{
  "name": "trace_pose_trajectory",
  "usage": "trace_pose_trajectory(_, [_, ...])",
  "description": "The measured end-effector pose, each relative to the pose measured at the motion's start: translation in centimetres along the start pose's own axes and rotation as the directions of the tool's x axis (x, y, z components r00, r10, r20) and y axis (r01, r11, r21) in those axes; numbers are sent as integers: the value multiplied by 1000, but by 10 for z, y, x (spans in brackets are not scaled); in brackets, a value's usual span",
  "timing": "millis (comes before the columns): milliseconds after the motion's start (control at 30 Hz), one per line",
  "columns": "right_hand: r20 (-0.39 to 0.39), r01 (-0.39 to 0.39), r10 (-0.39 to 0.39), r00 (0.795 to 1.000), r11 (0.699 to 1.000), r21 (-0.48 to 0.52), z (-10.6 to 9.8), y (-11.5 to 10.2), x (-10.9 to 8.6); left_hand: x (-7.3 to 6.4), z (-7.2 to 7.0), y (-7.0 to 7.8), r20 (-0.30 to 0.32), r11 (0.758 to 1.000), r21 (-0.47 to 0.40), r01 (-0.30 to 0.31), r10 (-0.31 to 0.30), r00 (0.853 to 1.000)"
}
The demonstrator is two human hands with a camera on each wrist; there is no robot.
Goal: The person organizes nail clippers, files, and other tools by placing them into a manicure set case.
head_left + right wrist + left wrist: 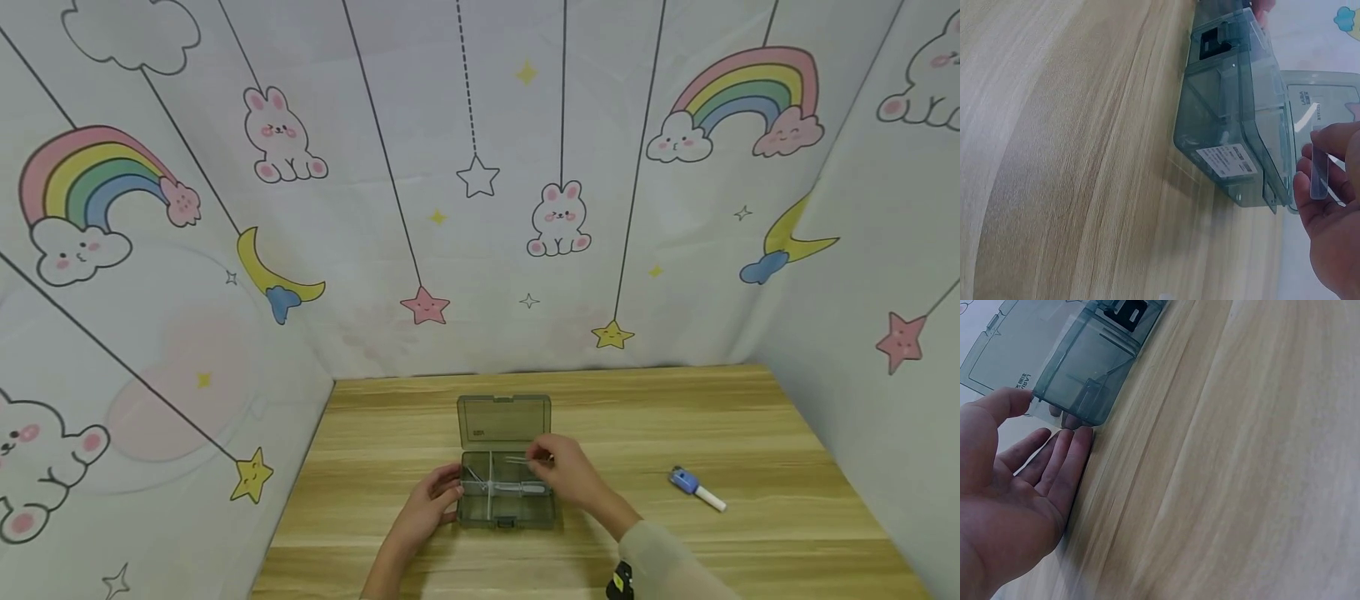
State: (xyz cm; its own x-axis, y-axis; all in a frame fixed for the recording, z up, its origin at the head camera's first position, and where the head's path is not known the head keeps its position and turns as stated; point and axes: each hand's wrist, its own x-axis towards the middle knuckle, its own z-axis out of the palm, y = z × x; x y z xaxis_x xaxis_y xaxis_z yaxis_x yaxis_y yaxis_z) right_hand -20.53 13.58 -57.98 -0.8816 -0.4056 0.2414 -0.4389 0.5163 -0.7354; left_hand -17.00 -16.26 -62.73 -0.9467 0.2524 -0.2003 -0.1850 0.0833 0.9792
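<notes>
A translucent green-grey compartment box [506, 521] stands on the table with its hinged lid [504, 421] raised at the back. Against the box's left end rests my left hand [426, 504], its thumb [1013, 403] at the rim and its long fingers lower on the wall. Above the right back compartment, my right hand [566, 471] pinches a slim translucent strip with a rounded end [1319, 172] between thumb and fingers. Inside the box lie a whitish, long-handled tool [521, 488] on the right and a small thin metallic item [475, 475] on the left.
Right of the box, a blue-and-white nail-clipper-like item [696, 488] lies on the wood-grain table [390, 417]. A cloth wall [480, 250] printed with rabbits, stars and rainbows stands behind and at both sides. A white label [1227, 160] is on the box's right end.
</notes>
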Motion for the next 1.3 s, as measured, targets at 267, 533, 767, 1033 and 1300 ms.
trace_pose_trajectory(267, [17,-14,14,1000,1000,-23,12,-1,4,0,-1,-1,-2,1000,-4,1,-1,1000])
trace_pose_trajectory(533, [28,-18,19,999,999,-28,18,0,2,1,0,1,-1,1000,-5,2,-2,1000])
trace_pose_trajectory(767, [30,-15,17,999,999,-49,20,2,2,0,0,0,2,1000,-9,1,-1,1000])
trace_pose_trajectory(1033, [40,-2,4,999,998,-60,20,1,2,-1,0,1,3,1000,-9,-2,2,1000])
trace_pose_trajectory(1300, [39,7,-5,999,998,-65,21,1,2,-1,1,3,7,1000,-10,0,0,1000])
